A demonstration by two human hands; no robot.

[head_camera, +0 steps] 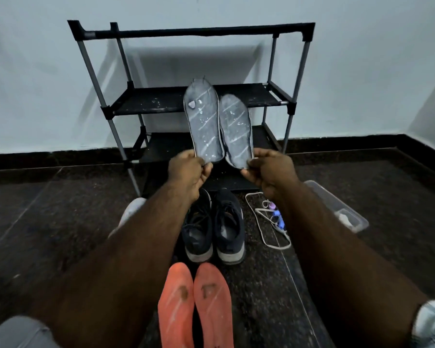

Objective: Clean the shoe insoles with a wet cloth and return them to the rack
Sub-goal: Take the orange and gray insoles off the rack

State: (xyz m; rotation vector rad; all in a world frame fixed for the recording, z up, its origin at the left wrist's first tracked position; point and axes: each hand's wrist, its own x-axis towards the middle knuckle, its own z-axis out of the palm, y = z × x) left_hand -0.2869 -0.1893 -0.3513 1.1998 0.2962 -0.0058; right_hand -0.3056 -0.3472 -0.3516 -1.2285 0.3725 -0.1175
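From the head camera, everything can be placed against the black shoe rack point(194, 101), which stands on the dark floor point(48, 209) against a pale wall point(362, 71).

Both arms reach toward the rack. The left hand point(187, 174) pinches the heel end of one grey insole point(203, 124) between thumb and curled fingers point(206, 172), holding it upright in front of the rack's middle shelf, toe end up. The right hand point(268, 170) pinches the heel of a second grey insole point(235, 129) in the same way, its fingers point(248, 173) curled round the lower edge. The two insoles stand side by side, their inner edges just beside each other, the left one reaching a little higher. Both show pale diagonal streaks and small light specks.

On the floor in front of the rack's bottom shelf sits a pair of dark sneakers point(214, 229), toes toward the rack, partly under the left forearm. Nearer the person than the sneakers lie two orange insoles point(195, 305), side by side and touching along their inner edges, each with a dark mark.

To the right of the sneakers lie white laces point(261, 222) with small blue and pink pieces, too blurred to identify. Farther right of the rack's foot is a clear plastic box point(342, 209), partly hidden by the right forearm.
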